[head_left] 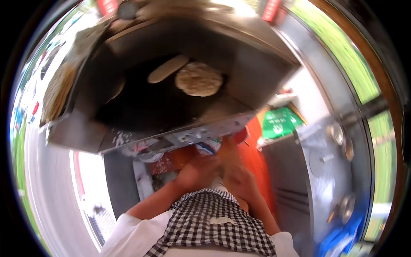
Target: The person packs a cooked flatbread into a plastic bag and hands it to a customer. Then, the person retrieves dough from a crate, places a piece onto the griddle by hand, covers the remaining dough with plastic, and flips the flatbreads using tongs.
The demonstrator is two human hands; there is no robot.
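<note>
My left hand (199, 171) and my right hand (239, 180) are close together in front of my checkered apron (209, 218), low and below the griddle's front edge. Both are smeared by motion, so their fingers cannot be made out. Part of something pale (218, 184) shows between them at the apron's top edge. Beyond my hands is a dark griddle (150, 107) with metal walls. A round browned flatbread (199, 79) lies on it beside a long pale piece of dough (168, 69). Part of another pale piece (116, 90) shows at the griddle's left.
A metal counter (319, 180) with round metal containers (347, 208) stands at the right. Near its far end lies a green packet (278, 123). A blue bag (342, 237) is at the lower right. Stacked flat brownish material (60, 92) sits left of the griddle.
</note>
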